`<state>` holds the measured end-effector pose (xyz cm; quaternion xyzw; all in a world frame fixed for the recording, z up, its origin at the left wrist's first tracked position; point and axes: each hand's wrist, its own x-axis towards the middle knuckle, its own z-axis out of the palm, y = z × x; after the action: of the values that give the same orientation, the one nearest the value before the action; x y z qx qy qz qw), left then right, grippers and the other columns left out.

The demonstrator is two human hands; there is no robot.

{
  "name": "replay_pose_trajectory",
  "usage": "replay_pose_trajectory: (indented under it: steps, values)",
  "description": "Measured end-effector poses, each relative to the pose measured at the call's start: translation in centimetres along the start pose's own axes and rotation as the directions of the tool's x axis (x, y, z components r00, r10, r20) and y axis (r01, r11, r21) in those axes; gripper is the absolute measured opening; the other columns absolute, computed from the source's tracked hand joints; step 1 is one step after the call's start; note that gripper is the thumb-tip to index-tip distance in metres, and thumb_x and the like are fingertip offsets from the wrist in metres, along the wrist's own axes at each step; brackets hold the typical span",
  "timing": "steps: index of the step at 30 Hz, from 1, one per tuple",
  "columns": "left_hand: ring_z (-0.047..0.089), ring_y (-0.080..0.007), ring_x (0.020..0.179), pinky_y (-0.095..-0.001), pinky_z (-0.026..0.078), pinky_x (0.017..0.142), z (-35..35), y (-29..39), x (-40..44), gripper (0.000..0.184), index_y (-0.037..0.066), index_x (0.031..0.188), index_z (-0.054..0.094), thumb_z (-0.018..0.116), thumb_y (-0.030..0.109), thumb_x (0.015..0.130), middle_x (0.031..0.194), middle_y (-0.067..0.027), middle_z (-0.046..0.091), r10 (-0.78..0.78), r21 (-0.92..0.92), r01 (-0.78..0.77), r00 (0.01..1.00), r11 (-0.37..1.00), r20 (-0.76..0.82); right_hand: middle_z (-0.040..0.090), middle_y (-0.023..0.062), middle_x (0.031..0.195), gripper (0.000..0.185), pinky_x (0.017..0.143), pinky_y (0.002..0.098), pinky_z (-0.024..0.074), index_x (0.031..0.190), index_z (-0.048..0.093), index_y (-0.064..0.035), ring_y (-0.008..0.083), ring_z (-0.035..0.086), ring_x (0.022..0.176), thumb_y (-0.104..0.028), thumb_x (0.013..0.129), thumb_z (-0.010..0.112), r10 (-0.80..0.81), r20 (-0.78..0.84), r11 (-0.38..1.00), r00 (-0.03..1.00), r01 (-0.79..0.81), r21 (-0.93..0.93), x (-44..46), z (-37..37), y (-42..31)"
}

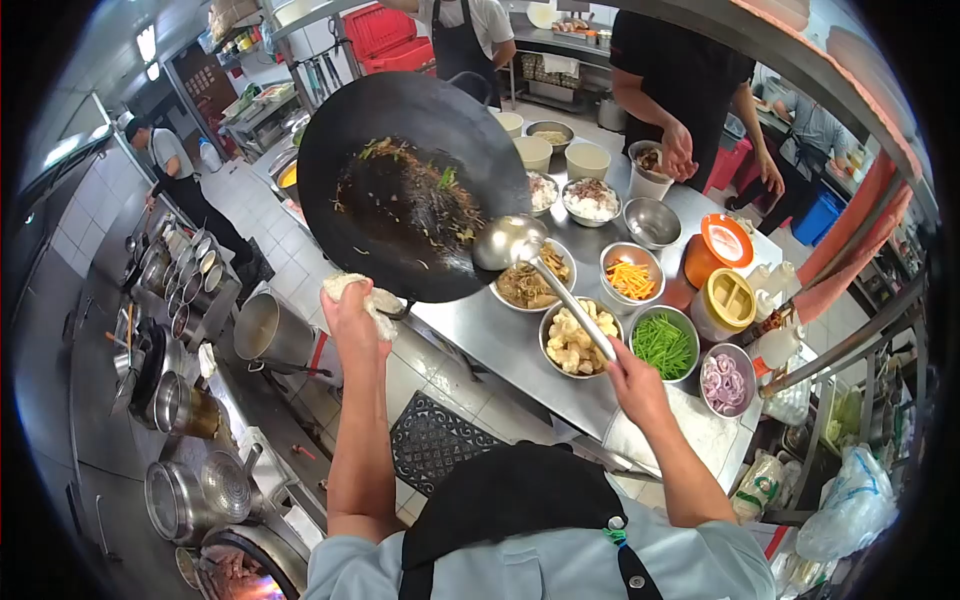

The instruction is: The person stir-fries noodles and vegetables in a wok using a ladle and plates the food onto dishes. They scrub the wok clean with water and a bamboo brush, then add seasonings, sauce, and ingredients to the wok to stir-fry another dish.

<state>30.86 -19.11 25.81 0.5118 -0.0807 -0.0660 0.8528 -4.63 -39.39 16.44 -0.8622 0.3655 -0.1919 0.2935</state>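
Observation:
My left hand (350, 315) is closed round a pale cloth (384, 308) at the near handle of a big black wok (335, 205). The wok is tilted above the steel table, and brown shreds with green bits (430, 200) cling to its inside. In my right hand (638, 380) is the long handle of a metal ladle (512, 243). Its bowl is at the wok's lower right rim, over a bowl of brown cooked food (535, 288). Whether ladle and rim touch, I cannot tell. Nearest my right hand are bowls of pale chunks (575, 345) and green strips (664, 346).
Along the steel table (450, 325) stand orange strips (630, 278), onion rings (727, 382), rice bowls (592, 202) and an orange tub (712, 252). A person in black (680, 80) stands across it. A lit burner (255, 580) and pots line the left.

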Motion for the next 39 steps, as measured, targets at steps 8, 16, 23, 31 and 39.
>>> replay_pose_trajectory:
  steps: [8, 16, 23, 31, 39]
  values:
    - [0.061, -0.0198, 0.077, -0.0347, 0.052, 0.063, 1.1, -2.1, 1.3, 0.030, 0.007, 0.108, 0.050, 0.065, 0.008, 0.082, 0.092, -0.0062, 0.056, 0.101, -0.011, -0.101, 0.995, 0.995, 0.025, 0.054, -0.0021, 0.072, 0.048, 0.047, 0.0235, 0.0408, 0.152, 0.049, -0.0161, 0.0062, 0.047, 0.056, -0.027, 0.106, 0.055, 0.483, 0.368, 0.590, 0.794, -0.606, 0.533, -3.3, -3.8, -0.2]
    - [0.060, -0.0187, 0.079, -0.0330, 0.051, 0.069, 0.7, -1.4, 0.8, 0.030, 0.008, 0.110, 0.051, 0.063, 0.008, 0.082, 0.093, -0.0055, 0.057, 0.074, 0.004, -0.074, 0.996, 0.997, 0.043, 0.051, -0.0024, 0.071, 0.048, 0.044, 0.0204, 0.0365, 0.154, 0.044, -0.0183, 0.0049, 0.042, 0.051, -0.028, 0.108, 0.051, 0.412, 0.413, 0.555, 0.812, -0.583, 0.593, -3.5, -1.6, -2.9]
    - [0.059, -0.0162, 0.089, -0.0329, 0.048, 0.080, -4.9, 1.8, -0.3, 0.022, 0.008, 0.106, 0.060, 0.063, 0.012, 0.084, 0.095, -0.0026, 0.061, 0.021, 0.102, -0.021, 1.000, 0.995, -0.001, 0.051, -0.0014, 0.070, 0.044, 0.043, 0.0204, 0.0347, 0.151, 0.048, -0.0180, 0.0055, 0.041, 0.049, -0.027, 0.109, 0.049, 0.295, 0.509, 0.461, 0.808, -0.587, 0.665, -2.7, -5.1, -3.8]
    - [0.069, -0.0193, 0.082, -0.0365, 0.058, 0.073, -19.1, 10.9, -11.2, 0.019, 0.012, 0.104, 0.065, 0.067, 0.021, 0.087, 0.095, -0.0017, 0.069, -0.180, -0.032, 0.178, 0.938, 0.983, -0.296, 0.051, -0.0015, 0.078, 0.054, 0.044, 0.0179, 0.0325, 0.157, 0.038, -0.0116, 0.0036, 0.043, 0.059, -0.027, 0.107, 0.053, -0.123, 0.839, 0.569, 0.530, -0.655, 0.497, 2.0, -0.8, -7.2]
    - [0.066, -0.0162, 0.062, -0.0246, 0.045, 0.037, -30.6, 16.0, -26.4, 0.015, 0.020, 0.099, 0.058, 0.065, 0.028, 0.088, 0.083, 0.0006, 0.067, -0.085, 0.045, 0.194, 0.609, 0.980, -0.788, 0.071, 0.0136, 0.108, 0.053, 0.086, 0.0434, 0.0531, 0.148, 0.046, -0.0109, 0.0311, 0.068, 0.099, -0.029, 0.100, 0.059, -0.596, 0.789, 0.795, 0.149, 0.248, 0.553, 4.2, 14.5, -16.0]
